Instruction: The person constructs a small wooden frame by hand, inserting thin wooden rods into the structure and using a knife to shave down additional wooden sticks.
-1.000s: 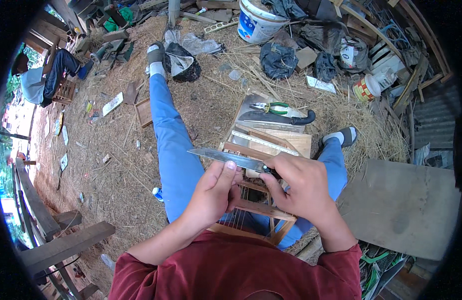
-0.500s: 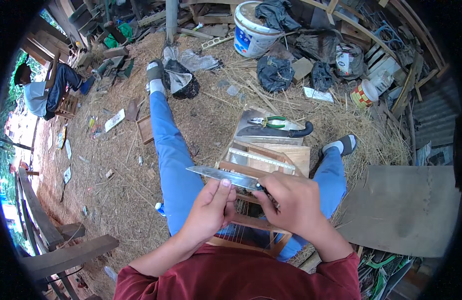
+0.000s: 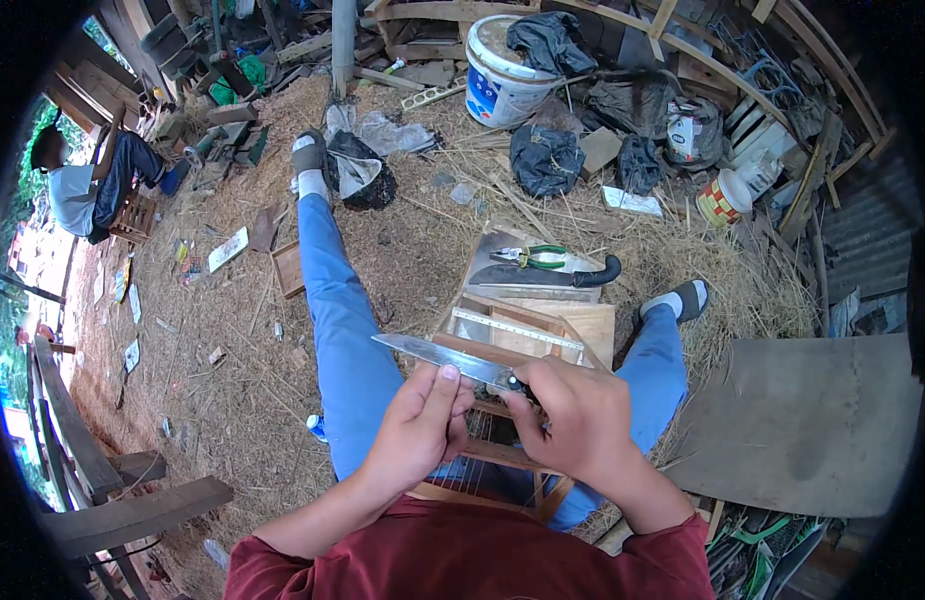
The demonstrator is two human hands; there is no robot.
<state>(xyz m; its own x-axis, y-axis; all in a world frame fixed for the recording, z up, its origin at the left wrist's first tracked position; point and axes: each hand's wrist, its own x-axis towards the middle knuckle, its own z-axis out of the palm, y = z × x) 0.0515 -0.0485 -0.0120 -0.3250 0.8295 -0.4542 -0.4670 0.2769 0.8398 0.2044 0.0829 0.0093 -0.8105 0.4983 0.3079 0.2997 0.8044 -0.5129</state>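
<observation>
A knife (image 3: 433,352) with a broad metal blade lies across the space between my hands, its tip toward the left. My right hand (image 3: 578,410) is closed round its dark handle, which is mostly hidden. My left hand (image 3: 423,415) has its fingers curled and its thumb against the blade's near edge; anything thin pinched there is hidden. Below my hands, a wooden frame with thin bars (image 3: 503,455) rests between my legs. Just beyond the blade stands a small wooden box frame (image 3: 493,345) with a white marked strip (image 3: 518,330) across it.
Pliers with green handles (image 3: 533,257) and a dark curved-handled tool (image 3: 543,276) lie on boards ahead. A white bucket (image 3: 498,85) and black bags (image 3: 548,160) stand farther off. A grey sheet (image 3: 793,430) is at right, wooden beams (image 3: 133,515) at left. Another person (image 3: 78,190) sits far left.
The view has shifted slightly. Both hands keep nearly the same pose on and beside the knife; nothing has visibly been let go or picked up.
</observation>
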